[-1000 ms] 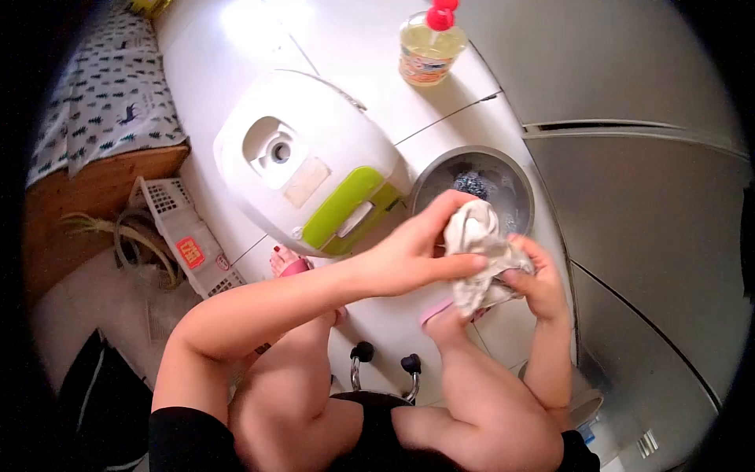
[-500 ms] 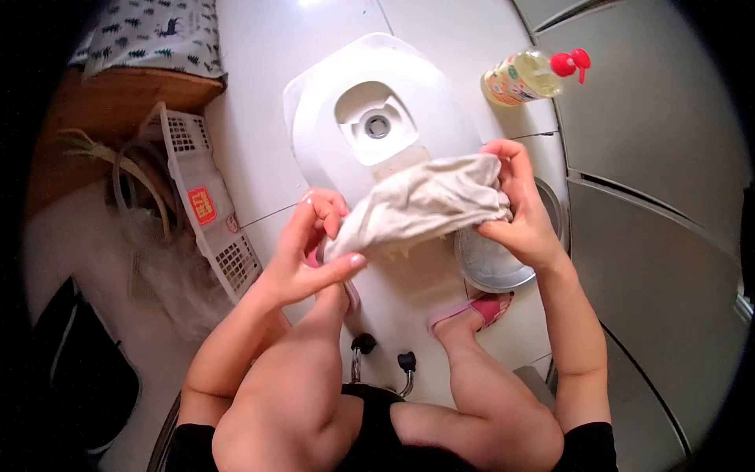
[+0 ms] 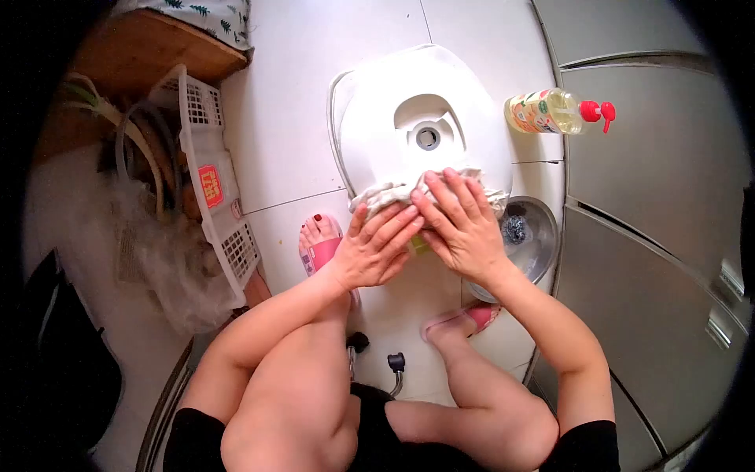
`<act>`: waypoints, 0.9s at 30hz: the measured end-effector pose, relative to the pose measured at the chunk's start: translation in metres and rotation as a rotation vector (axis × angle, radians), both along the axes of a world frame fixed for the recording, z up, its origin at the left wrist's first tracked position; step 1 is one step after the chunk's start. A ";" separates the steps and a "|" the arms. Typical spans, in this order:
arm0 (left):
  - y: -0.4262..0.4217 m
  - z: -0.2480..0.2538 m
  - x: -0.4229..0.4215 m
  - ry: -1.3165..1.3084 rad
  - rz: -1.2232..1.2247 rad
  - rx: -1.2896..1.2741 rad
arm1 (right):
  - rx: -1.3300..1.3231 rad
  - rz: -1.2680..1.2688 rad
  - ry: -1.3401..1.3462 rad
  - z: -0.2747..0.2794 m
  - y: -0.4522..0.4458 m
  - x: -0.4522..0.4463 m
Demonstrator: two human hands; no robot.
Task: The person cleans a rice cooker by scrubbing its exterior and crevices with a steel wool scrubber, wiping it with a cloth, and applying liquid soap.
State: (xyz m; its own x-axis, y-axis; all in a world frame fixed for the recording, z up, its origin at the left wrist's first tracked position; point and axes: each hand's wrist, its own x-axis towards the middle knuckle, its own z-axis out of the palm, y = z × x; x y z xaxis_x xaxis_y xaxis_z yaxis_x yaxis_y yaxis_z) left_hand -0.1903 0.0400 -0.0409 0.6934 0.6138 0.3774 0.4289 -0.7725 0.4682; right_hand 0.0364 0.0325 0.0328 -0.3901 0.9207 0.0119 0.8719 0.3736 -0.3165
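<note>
Both my hands press with their palms on a crumpled off-white cloth (image 3: 385,193), which lies over the near edge of a white plastic appliance (image 3: 377,118). My left hand (image 3: 377,248) has its fingers stretched out on the cloth's left part. Close beside it, fingertips nearly meeting, my right hand (image 3: 464,232) lies flat with fingers extended. Much of the cloth is hidden under them. The appliance has a recess with a round metal fitting in its top. A small patch of yellow-green shows below the hands; I cannot tell what it is.
A metal basin (image 3: 546,236) with a steel wool scrubber (image 3: 513,230) stands at the right. Behind it is a pump bottle (image 3: 543,112) of yellowish liquid with a red top. Grey cabinet fronts (image 3: 645,149) line the right. A white plastic basket (image 3: 212,149) stands left.
The cloth, held up between both hands before, now lies bunched on the appliance's near edge. My hands have come together and flattened on it. The view has shifted, uncovering the basin's scrubber.
</note>
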 end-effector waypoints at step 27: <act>0.198 0.041 0.049 0.066 0.329 -0.105 | 0.089 -0.118 0.157 -0.013 0.219 0.007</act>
